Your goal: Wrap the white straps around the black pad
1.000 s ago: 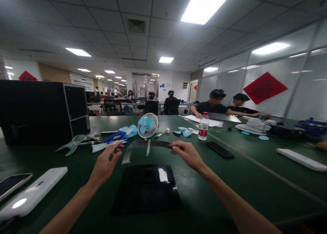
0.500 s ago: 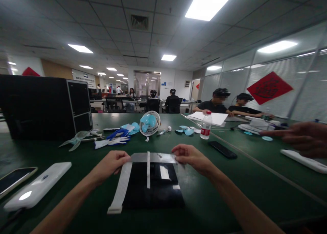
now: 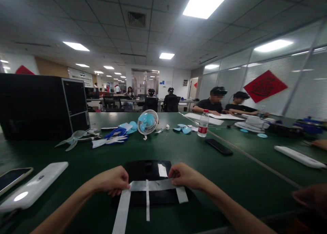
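A silvery flat strip (image 3: 163, 185) is stretched between my two hands, over a glossy black panel (image 3: 139, 168) on the table. My left hand (image 3: 116, 180) pinches the strip's left end, where a long white ribbed ribbon (image 3: 122, 211) hangs toward me. At the other end, the fingertips of my right hand (image 3: 186, 176) are closed on the strip, above a shorter ribbed ribbon (image 3: 182, 195). A narrow white band (image 3: 147, 206) crosses the strip's middle. Whether the strip touches the panel I cannot tell. A bright white patch shows on the panel near my right fingers.
Behind the panel lie gloves (image 3: 112, 136), a small fan (image 3: 147, 122), blue fan blades (image 3: 182, 128), a bottle (image 3: 203, 124) and a black phone (image 3: 219, 146). White devices flank me (image 3: 35, 186). Another person's hand (image 3: 310, 196) is at lower right; people sit beyond.
Both my hands have drawn the strip nearer to me, from the panel's far edge to across its middle. Another person's pointing hand at right has dropped lower. A seated person's paper now lies flatter.
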The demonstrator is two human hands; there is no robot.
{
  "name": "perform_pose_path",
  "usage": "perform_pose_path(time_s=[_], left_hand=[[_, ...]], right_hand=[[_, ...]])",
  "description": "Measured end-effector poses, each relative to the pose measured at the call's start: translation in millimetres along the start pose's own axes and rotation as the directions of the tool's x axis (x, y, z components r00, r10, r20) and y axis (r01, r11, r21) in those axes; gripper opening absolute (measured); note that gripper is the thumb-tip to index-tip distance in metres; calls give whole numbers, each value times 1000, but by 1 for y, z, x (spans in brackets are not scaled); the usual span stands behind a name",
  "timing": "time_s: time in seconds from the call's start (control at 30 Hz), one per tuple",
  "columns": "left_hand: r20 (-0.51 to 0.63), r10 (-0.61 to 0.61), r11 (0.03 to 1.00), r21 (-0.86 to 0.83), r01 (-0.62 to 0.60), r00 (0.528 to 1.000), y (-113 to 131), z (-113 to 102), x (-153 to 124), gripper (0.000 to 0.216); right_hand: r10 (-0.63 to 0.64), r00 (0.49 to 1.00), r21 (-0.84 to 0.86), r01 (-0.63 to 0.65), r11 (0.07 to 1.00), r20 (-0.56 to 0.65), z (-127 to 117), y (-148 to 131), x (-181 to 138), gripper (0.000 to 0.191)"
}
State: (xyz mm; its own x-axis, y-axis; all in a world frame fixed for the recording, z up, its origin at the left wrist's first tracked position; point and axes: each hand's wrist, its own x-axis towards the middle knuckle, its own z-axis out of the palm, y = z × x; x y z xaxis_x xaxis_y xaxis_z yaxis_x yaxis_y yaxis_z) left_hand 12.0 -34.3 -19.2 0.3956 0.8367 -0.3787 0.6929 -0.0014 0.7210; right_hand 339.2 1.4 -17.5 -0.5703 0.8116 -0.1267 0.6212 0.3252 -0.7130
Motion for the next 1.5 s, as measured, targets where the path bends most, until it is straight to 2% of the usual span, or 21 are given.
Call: perform_pose_path(time_s=[0.13, 0.23, 0.33, 0.4, 0.53, 0.63, 0.7, 0.83, 0.97, 1.2, 1.27, 1.4, 1.5], left_hand=[[-88, 29, 992, 126, -18, 996, 1, 0, -5, 28], [-150, 159, 960, 253, -118, 976, 9, 3, -12, 22], [-66, 348, 896, 316, -311, 935, 22, 9, -17, 28], [-10, 396, 874, 311, -373, 918, 29, 12, -20, 32], [9, 392, 866, 333, -373, 920, 34, 15, -20, 36], [15, 390, 851, 375, -367, 921, 33, 15, -18, 36], [29, 399, 833, 405, -376, 916, 31, 16, -15, 34], [32, 437, 802, 440, -405, 899, 28, 18, -10, 32], [21, 433, 807, 435, -398, 901, 26, 19, -8, 33], [21, 422, 813, 434, -388, 906, 24, 18, -8, 38], [19, 413, 819, 430, -380, 911, 25, 17, -8, 38], [25, 400, 825, 426, -372, 916, 28, 16, -12, 37], [43, 393, 829, 416, -374, 919, 32, 14, -15, 38]], right_hand=[[-69, 997, -172, 61, 983, -41, 1, -6, -6, 19], [-90, 995, -273, 74, 959, -45, 1, -10, -9, 18], [-116, 992, -344, 90, 935, -56, -1, -11, -10, 18], [-132, 990, -375, 105, 921, -48, -2, -12, -9, 17], [-266, 964, -407, 246, 880, 8, 7, -27, -12, 22], [-420, 901, -393, 426, 815, 105, 24, -48, -16, 31], [-470, 866, -394, 498, 773, 173, 36, -60, -19, 35], [-486, 856, -459, 508, 729, 176, 54, -68, -25, 41], [-501, 849, -489, 512, 706, 166, 64, -56, -34, 51], [-543, 795, -423, 604, 675, 270, 70, -38, -43, 58], [-517, 820, -401, 572, 715, 247, 65, -43, -46, 58], [-357, 928, -405, 370, 836, 110, 51, -54, -54, 60], [-267, 959, -396, 281, 874, 92, 42, -52, -59, 58]])
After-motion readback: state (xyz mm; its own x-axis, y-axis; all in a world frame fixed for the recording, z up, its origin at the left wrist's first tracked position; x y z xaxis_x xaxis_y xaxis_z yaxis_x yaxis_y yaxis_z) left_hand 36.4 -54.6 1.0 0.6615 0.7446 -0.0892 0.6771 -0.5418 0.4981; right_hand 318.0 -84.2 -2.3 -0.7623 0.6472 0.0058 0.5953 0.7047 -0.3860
